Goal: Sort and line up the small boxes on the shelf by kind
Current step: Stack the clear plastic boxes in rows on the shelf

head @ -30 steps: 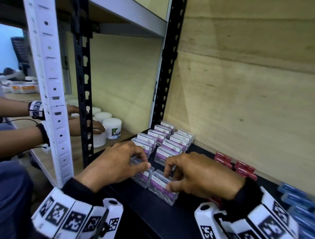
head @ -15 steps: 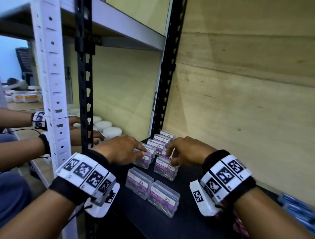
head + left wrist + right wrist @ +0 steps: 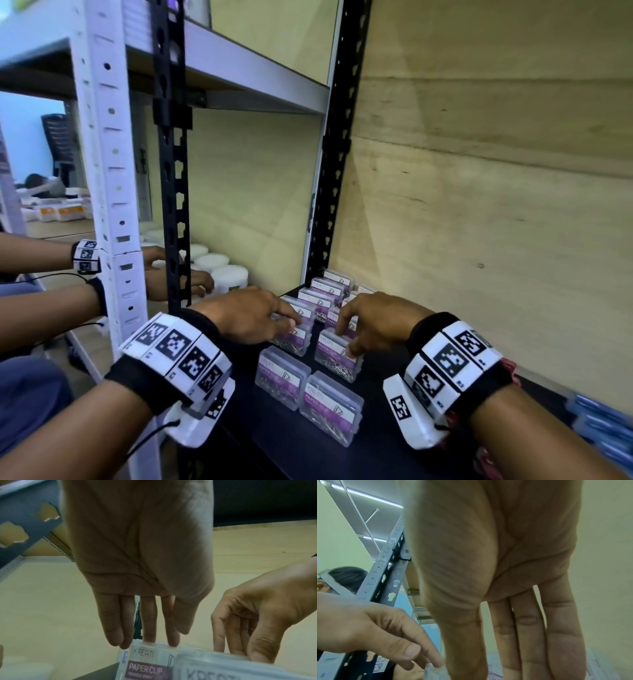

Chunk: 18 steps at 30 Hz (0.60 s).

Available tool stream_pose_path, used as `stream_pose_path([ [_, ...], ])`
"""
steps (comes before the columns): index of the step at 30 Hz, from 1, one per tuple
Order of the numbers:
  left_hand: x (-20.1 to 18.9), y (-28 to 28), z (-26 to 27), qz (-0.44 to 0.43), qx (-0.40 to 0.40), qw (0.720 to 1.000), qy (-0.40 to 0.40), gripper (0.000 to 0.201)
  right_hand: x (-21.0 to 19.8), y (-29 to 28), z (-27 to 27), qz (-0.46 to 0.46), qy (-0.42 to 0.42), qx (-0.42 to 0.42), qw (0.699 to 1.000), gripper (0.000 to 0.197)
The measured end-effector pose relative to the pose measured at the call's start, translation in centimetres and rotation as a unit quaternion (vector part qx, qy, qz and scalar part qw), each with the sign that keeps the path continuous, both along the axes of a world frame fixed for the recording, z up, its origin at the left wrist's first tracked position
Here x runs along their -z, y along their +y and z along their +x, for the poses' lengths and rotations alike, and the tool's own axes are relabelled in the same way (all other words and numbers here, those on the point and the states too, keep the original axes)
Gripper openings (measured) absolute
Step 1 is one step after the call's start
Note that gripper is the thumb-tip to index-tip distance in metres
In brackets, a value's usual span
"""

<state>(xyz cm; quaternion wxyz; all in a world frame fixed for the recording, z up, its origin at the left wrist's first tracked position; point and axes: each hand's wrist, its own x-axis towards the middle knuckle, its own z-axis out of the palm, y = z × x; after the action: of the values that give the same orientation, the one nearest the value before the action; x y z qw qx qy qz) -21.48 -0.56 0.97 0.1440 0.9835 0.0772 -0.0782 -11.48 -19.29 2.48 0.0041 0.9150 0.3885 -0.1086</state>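
Note:
Clear paper clip boxes with purple labels stand in two rows on the black shelf. Two more of them sit apart at the front. My left hand reaches over the front box of the left row. In the left wrist view its straight fingers touch that box's top edge. My right hand pinches the front box of the right row, thumb in front and fingers behind.
Red boxes show behind my right wrist and blue boxes lie at the far right. A black post stands left of the rows. Beyond it another person's hands handle white jars. A wooden panel backs the shelf.
Both hands have let go of the two front boxes and moved back to the pair behind them. The view has tilted up and my wrists now show.

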Motion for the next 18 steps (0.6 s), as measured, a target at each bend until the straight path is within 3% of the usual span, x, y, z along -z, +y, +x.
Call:
stream_pose_path([
  [18, -1.1, -2.6, -1.8, 0.016, 0.058, 0.998, 0.031, 0.033, 0.3, -3.0, -2.3, 0.017, 0.067, -0.008, 0.998, 0.035],
])
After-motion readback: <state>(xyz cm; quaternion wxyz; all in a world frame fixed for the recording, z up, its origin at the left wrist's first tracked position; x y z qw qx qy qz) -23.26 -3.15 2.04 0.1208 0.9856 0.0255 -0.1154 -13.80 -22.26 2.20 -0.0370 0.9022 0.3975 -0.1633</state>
